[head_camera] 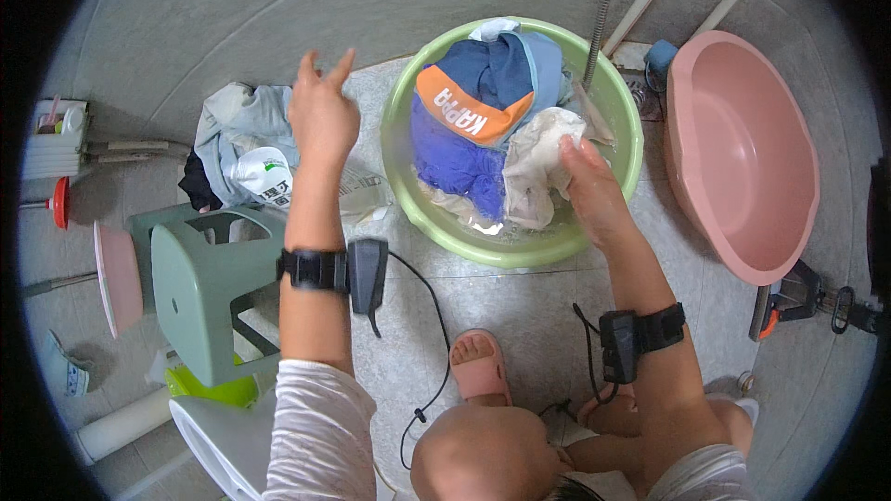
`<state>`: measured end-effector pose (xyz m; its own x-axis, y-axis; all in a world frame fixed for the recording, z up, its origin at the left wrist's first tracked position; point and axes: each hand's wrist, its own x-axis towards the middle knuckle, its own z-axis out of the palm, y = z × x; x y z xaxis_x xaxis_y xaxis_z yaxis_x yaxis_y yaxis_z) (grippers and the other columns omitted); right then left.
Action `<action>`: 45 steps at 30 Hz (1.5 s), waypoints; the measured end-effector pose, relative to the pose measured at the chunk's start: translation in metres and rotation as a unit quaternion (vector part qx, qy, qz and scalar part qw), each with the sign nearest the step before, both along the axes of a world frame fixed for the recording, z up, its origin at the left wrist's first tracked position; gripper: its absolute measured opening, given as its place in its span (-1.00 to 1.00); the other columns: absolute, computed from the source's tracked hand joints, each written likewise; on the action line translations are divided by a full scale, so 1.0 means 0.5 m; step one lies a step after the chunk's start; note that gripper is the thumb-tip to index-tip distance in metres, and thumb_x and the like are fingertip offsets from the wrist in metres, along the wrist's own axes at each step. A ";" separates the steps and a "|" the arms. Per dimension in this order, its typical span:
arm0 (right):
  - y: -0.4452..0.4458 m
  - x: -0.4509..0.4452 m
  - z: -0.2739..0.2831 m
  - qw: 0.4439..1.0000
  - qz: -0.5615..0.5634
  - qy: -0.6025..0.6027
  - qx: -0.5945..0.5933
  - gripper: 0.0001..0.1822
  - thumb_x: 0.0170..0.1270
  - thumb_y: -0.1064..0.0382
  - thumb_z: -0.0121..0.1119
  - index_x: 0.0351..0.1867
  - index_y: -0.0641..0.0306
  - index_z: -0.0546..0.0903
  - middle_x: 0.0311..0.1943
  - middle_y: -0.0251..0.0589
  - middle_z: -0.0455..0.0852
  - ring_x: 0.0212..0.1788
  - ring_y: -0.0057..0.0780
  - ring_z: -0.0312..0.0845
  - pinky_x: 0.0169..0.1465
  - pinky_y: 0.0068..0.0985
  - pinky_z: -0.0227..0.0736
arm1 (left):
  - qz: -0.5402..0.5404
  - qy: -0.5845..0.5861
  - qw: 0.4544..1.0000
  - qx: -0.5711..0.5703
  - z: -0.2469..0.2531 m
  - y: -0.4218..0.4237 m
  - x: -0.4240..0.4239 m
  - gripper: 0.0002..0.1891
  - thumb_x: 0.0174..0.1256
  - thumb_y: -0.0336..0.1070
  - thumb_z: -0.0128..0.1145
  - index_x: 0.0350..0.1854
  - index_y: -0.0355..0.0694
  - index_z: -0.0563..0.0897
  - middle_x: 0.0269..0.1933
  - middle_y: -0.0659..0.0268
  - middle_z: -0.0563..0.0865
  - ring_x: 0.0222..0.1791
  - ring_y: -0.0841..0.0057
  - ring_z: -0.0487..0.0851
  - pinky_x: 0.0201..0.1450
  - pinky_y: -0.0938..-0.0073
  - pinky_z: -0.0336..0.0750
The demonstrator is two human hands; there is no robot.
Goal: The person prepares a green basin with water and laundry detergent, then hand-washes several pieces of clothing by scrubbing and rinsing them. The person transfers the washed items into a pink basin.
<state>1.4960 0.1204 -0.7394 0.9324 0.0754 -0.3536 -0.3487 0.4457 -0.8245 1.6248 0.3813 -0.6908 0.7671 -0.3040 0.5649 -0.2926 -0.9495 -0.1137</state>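
My left hand (324, 108) is raised beside the pile of light-blue clothes (240, 115), fingers spread and nothing seen in them. My right hand (592, 184) grips a wet whitish cloth (539, 167) over the right part of a green plastic basin (511, 257). Water, a purple-blue garment (445, 146) and a dark-blue garment with an orange Kappa panel (473, 106) are in the basin. A white printed bag (264, 174) lies on the light-blue clothes, and a clear plastic bag (362, 191) rests on the floor beside them.
A large pink basin (745, 160) leans at the right near a metal hose (602, 7) and pipes. At the left are a green plastic stool (209, 292), a small pink basin (118, 278) and a red plunger (61, 203). Black cables from wrist-worn devices cross the floor near pink slippers (480, 369).
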 end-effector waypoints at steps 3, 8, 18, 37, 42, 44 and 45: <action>0.003 0.006 -0.001 0.998 0.000 -0.016 0.059 -0.58 0.33 0.05 -0.18 0.10 0.26 0.31 -0.03 -0.30 0.47 0.04 -0.51 0.36 0.12 -0.47 0.20 | -0.032 0.098 0.989 -0.103 -0.043 0.008 -0.013 -0.59 0.07 -0.51 0.04 0.05 -0.29 0.44 -0.13 0.15 0.57 -0.32 0.55 0.57 -0.17 0.54 0.46; -0.010 -0.001 0.016 0.992 -0.030 -0.012 0.120 -0.57 0.32 0.01 -0.19 0.05 0.30 0.34 -0.06 -0.25 0.48 0.01 -0.51 0.38 0.09 -0.46 0.22 | -0.173 0.402 0.810 -0.391 -0.016 -0.174 -0.150 -0.86 0.09 -0.35 0.18 -0.33 -0.28 0.64 -0.31 0.32 0.62 -0.34 0.65 0.54 -0.30 0.67 0.41; 0.002 -0.005 0.016 0.998 -0.058 -0.009 0.040 -0.59 0.31 -0.01 -0.16 -0.06 0.28 0.44 -0.19 -0.30 0.55 -0.16 -0.61 0.45 -0.08 -0.57 0.35 | -0.290 0.218 0.889 -0.278 0.015 -0.234 -0.192 -0.79 -0.16 -0.36 0.29 -0.37 -0.18 0.64 -0.33 0.29 0.59 -0.28 0.37 0.54 -0.23 0.47 0.40; -0.005 0.006 0.018 0.997 -0.045 0.029 0.051 -0.51 0.32 -0.05 -0.22 0.07 0.30 0.30 -0.02 -0.20 0.45 0.04 -0.46 0.37 0.13 -0.46 0.20 | 0.010 0.249 0.958 -0.145 0.038 0.015 -0.012 -0.75 0.13 -0.25 0.12 -0.21 -0.29 0.59 -0.28 0.26 0.60 -0.35 0.62 0.51 -0.27 0.60 0.40; -0.012 -0.005 -0.004 0.995 -0.065 0.034 0.070 -0.55 0.33 -0.02 -0.21 0.04 0.31 0.32 -0.06 -0.23 0.48 0.01 -0.47 0.39 0.09 -0.49 0.23 | -0.042 0.537 0.740 -0.403 -0.044 -0.134 -0.148 -0.63 0.25 -0.02 -0.03 -0.21 -0.27 0.60 -0.33 0.30 0.64 -0.35 0.57 0.55 -0.29 0.57 0.42; 0.002 0.003 -0.003 0.994 -0.066 0.027 0.085 -0.58 0.31 -0.01 -0.17 -0.03 0.31 0.38 -0.13 -0.27 0.51 -0.08 -0.52 0.43 0.02 -0.52 0.28 | -0.061 0.618 0.621 -0.478 -0.073 -0.185 -0.179 -0.60 0.27 0.02 -0.07 -0.17 -0.27 0.56 -0.29 0.34 0.63 -0.31 0.58 0.55 -0.26 0.58 0.41; 0.008 0.002 -0.011 0.995 -0.066 0.023 0.073 -0.59 0.29 -0.02 -0.13 -0.09 0.30 0.43 -0.19 -0.29 0.54 -0.15 -0.55 0.45 -0.05 -0.55 0.31 | -0.047 0.647 0.538 -0.539 -0.082 -0.204 -0.189 -0.60 0.27 0.02 -0.07 -0.15 -0.26 0.54 -0.27 0.35 0.63 -0.31 0.60 0.55 -0.24 0.58 0.41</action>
